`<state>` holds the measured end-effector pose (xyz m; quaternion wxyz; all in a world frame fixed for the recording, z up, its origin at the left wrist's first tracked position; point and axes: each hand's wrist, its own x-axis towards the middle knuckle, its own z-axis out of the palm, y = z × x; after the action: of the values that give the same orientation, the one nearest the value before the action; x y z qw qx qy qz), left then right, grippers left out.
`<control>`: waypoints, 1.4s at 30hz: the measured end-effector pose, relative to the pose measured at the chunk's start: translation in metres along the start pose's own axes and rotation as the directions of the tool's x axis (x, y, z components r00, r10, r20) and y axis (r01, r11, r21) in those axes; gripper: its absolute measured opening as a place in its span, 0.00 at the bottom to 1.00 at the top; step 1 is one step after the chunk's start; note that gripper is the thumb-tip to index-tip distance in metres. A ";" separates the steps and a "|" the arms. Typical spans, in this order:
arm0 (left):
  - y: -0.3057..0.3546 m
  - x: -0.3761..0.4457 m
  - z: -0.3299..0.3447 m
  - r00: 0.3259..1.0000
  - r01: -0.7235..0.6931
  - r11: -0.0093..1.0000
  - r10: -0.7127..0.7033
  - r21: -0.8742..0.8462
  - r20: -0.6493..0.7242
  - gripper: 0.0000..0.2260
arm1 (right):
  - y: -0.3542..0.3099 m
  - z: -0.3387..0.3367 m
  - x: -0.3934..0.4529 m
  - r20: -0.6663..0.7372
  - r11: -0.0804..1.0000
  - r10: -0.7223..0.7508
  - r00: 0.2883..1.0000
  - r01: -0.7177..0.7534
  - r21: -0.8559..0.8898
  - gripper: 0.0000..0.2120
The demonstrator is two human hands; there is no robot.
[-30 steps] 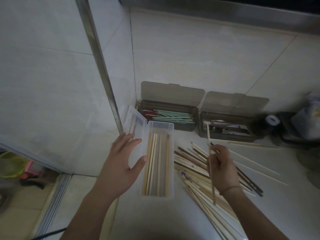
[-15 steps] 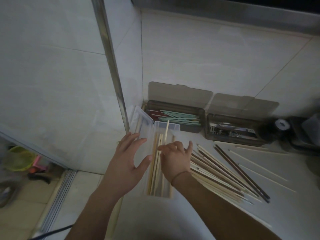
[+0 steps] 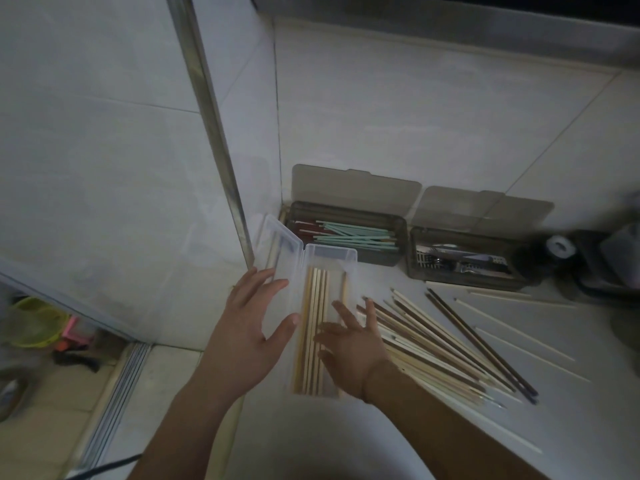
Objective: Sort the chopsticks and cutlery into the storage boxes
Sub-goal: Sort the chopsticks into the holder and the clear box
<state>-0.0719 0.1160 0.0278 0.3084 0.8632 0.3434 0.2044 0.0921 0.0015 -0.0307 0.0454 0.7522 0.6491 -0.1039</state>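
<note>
A clear plastic box (image 3: 330, 256) lies lengthwise on the counter with several pale wooden chopsticks (image 3: 313, 327) inside. My left hand (image 3: 249, 327) rests against its left wall, fingers straight, thumb at the rim. My right hand (image 3: 353, 351) hovers over the box's near right part with fingers spread, holding nothing. A fan of mixed pale and dark chopsticks (image 3: 443, 341) lies to the right. Behind stand a smoky box with green and red chopsticks (image 3: 349, 235) and a smoky box with metal cutlery (image 3: 460, 261).
The clear box's lid (image 3: 277, 244) hangs open to the left by a metal wall trim (image 3: 221, 161). Loose thin sticks (image 3: 512, 332) lie at far right. Dark objects (image 3: 561, 252) stand at the right. The counter edge drops to the floor at left.
My right hand carried a pale chopstick from the pile to the clear box, laid it in, and now is open above the box. The left hand stayed at the box's left wall.
</note>
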 end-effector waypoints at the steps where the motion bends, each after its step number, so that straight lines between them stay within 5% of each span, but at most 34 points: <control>1: 0.000 0.000 0.000 1.000 0.002 1.000 -0.002 -0.004 0.001 0.24 | 0.008 0.003 -0.011 -0.167 0.993 -0.013 0.986 0.032 0.115 0.14; 3: -0.001 0.000 0.000 1.000 0.007 1.000 -0.006 -0.012 0.006 0.24 | 0.029 0.012 -0.035 -0.448 0.954 0.060 0.892 0.080 0.288 0.10; 6: -0.001 0.000 0.001 1.000 0.003 1.000 -0.003 -0.007 0.004 0.23 | 0.065 0.029 -0.068 -0.571 0.938 0.193 0.798 0.021 0.346 0.09; 12: 0.004 0.000 0.000 1.000 0.009 1.000 -0.009 -0.011 0.014 0.24 | 0.098 0.062 -0.128 -0.455 0.874 0.479 0.751 -0.358 0.329 0.13; 25: 0.019 0.000 0.002 1.000 -0.002 1.000 0.001 0.009 0.030 0.26 | 0.059 0.083 -0.158 -0.265 0.941 0.340 0.903 -0.326 0.096 0.10; 32: 0.018 -0.001 0.001 0.999 -0.001 1.000 0.001 0.010 0.040 0.26 | 0.058 0.032 -0.138 -0.272 0.818 0.540 0.797 -0.421 0.392 0.04; 35: 0.017 -0.002 0.000 0.999 0.006 1.000 -0.006 0.002 0.043 0.27 | 0.066 -0.005 -0.110 -0.250 0.710 0.565 0.786 -0.309 0.632 0.11; 39: 0.016 -0.002 0.001 0.999 -0.001 1.000 0.002 -0.028 0.033 0.26 | 0.050 -0.051 -0.057 -0.327 0.436 0.600 0.730 0.045 0.899 0.18; 42: 0.016 -0.002 0.002 1.000 -0.011 0.999 0.012 -0.037 0.028 0.25 | 0.029 -0.061 -0.014 -0.368 0.488 0.551 0.749 0.069 0.870 0.17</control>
<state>-0.0650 0.1044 0.0362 0.3277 0.8621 0.3305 0.2003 0.1244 -0.0044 0.0300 -0.5197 0.7552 0.3709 -0.1487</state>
